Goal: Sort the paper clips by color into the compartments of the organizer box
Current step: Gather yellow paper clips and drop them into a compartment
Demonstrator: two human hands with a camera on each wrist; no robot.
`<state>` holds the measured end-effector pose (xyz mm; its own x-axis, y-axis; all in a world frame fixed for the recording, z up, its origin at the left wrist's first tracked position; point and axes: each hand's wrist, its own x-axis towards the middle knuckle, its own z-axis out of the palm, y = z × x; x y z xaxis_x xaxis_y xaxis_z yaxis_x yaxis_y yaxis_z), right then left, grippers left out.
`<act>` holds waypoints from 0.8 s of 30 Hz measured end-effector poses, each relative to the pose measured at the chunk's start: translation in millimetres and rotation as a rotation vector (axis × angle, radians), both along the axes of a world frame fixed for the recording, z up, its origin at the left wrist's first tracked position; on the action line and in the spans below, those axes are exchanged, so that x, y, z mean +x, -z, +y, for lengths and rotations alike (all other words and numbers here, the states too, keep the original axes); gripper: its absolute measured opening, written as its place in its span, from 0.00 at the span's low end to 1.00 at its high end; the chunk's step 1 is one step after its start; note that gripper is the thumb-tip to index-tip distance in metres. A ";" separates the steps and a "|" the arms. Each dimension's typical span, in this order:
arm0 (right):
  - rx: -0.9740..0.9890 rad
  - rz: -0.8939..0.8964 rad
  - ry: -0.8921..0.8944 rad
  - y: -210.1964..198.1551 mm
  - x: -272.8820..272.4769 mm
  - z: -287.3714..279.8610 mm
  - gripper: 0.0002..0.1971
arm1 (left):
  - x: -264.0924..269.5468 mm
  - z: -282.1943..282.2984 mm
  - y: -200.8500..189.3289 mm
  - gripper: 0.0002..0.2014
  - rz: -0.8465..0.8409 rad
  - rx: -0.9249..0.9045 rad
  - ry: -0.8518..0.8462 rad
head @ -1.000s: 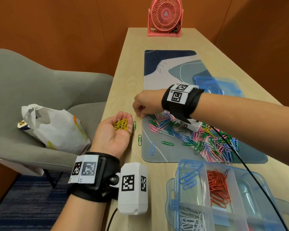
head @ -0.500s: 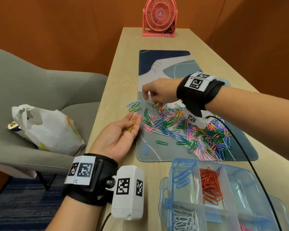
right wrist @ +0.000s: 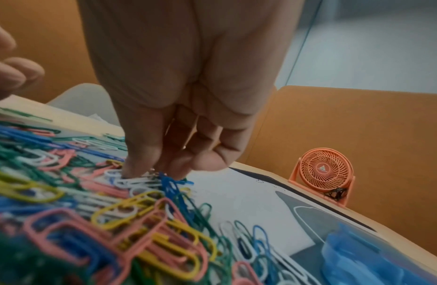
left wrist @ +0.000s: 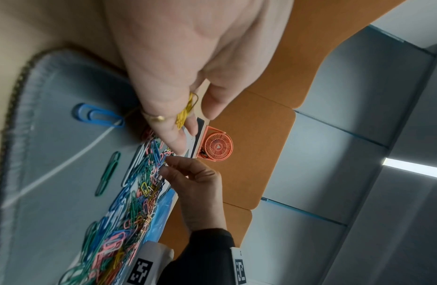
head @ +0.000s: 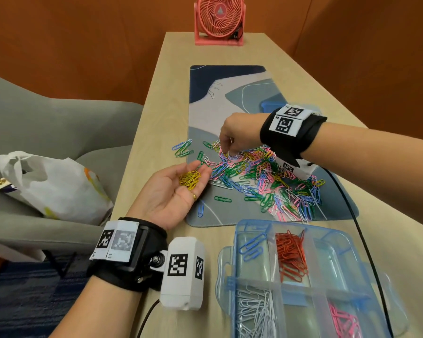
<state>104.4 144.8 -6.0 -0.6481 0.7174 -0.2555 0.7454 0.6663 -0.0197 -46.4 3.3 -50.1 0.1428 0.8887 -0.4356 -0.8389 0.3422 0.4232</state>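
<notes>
Since a moment ago my right hand (head: 238, 132) has dropped into the mixed clip pile (head: 261, 176) mid-mat, fingertips pinching; what they hold, I cannot tell. My left hand (head: 174, 191) cups yellow clips (head: 189, 179), palm up. Best lift one yellow clip cleanly.

A pink fan (head: 219, 19) is standing upright at the far end of the desk (head: 154, 113), well beyond the hand. A patterned blue-grey mat (head: 220, 98) is lying flat along the desk under the hand. Out past the desk's edge, a grey armchair (head: 59, 118) is sitting, and a white plastic bag (head: 56, 186) is resting on its seat. A black cable (head: 359, 230) is trailing across the desk.
</notes>
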 end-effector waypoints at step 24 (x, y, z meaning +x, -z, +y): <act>0.012 0.105 0.031 -4.9 7.8 -10.1 0.04 | 0.0 0.3 2.1 0.12 0.026 0.015 0.009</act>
<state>112.2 134.7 -1.1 -0.6480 0.7404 -0.1788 0.7602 0.6433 -0.0910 -46.5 3.6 -52.2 0.1397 0.8938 -0.4262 -0.8243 0.3435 0.4500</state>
